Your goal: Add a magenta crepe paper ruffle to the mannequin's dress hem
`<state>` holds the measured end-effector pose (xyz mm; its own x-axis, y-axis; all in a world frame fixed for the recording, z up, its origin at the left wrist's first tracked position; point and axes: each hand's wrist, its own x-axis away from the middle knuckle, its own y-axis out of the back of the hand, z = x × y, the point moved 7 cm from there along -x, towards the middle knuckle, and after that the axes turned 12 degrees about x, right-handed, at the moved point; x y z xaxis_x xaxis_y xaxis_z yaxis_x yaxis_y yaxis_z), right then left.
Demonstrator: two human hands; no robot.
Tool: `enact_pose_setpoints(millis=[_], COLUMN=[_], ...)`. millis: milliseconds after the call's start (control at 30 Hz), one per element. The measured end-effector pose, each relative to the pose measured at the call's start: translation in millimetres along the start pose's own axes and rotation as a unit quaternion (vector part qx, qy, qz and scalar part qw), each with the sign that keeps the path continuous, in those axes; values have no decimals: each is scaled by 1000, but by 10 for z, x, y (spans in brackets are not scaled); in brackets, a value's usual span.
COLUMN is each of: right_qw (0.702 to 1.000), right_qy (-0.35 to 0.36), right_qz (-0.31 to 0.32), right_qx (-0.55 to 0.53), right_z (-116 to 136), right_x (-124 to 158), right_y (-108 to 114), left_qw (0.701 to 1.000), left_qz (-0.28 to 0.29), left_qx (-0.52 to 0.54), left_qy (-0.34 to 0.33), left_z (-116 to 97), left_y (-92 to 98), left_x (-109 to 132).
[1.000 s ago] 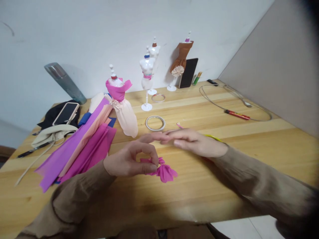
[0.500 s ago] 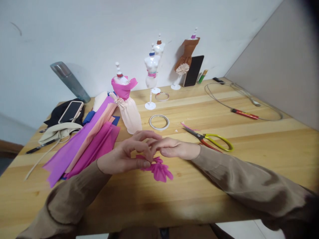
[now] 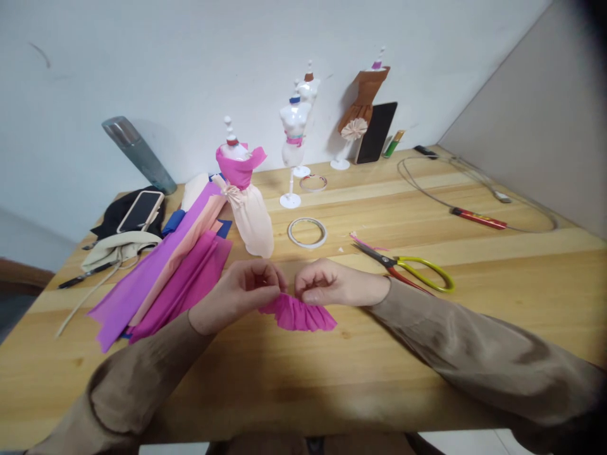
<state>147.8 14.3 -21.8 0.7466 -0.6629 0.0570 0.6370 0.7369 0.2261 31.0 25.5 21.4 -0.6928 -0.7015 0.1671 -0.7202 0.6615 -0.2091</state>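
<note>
A small gathered piece of magenta crepe paper (image 3: 298,314) hangs like a pleated fan between my two hands, just above the wooden table (image 3: 332,373). My left hand (image 3: 239,296) pinches its left top edge with curled fingers. My right hand (image 3: 332,284) pinches its right top edge, fingers closed. Both wrists rest low near the table in brown sleeves. Behind my hands stands a small mannequin (image 3: 241,189) in a pink and peach paper dress.
Sheets of purple, peach and magenta paper (image 3: 165,265) lie at the left beside a phone (image 3: 141,210) on a bag. A tape ring (image 3: 307,232), yellow-handled scissors (image 3: 408,265), more mannequins (image 3: 294,142), a cable (image 3: 474,189) and a red pen (image 3: 477,218) lie further back.
My right hand came in from the scissors side and closed on the magenta paper. The bunched paper is now spread out into a fan between both hands.
</note>
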Motion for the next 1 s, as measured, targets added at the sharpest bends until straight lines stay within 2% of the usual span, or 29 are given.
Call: enact_pose_setpoints(millis=[133,200,267,333,433,533,600,767,1000], right_qw=[997,988,969,934,871,831,816,809,819], right_qy=[-20,7,44,90,172,223,238,245,253], right_qz=[-48,-87,-130,-172,-211,-229,-243,-267,-270], right_qx=[58,126,208,299,408,456,467,463,440], right_z=[42,152,298,463,679,786,821,867,917], right_x=[17,44,89,147,232,277,293,314,339], right_y=[16,48,79,93,49,-14,-40,-61,-61], left_qw=[999,998,984,948,874,811,787,771,787], left_qz=[-31,-45,-60,-64,-50,-49,-54,-72,-91], left_qx=[12,-25,-106,-209,-330,-392,-409,-410,-372], left_qy=[-1,-48,-132,-229,-354,-431,-458,-481,-483], left_z=[66,40,-45,-156,-288,-359,-377,-372,-365], left_y=[37,64,77,38,-88,-188,-227,-259,-248], left_x=[22,49,102,183,318,420,460,513,541])
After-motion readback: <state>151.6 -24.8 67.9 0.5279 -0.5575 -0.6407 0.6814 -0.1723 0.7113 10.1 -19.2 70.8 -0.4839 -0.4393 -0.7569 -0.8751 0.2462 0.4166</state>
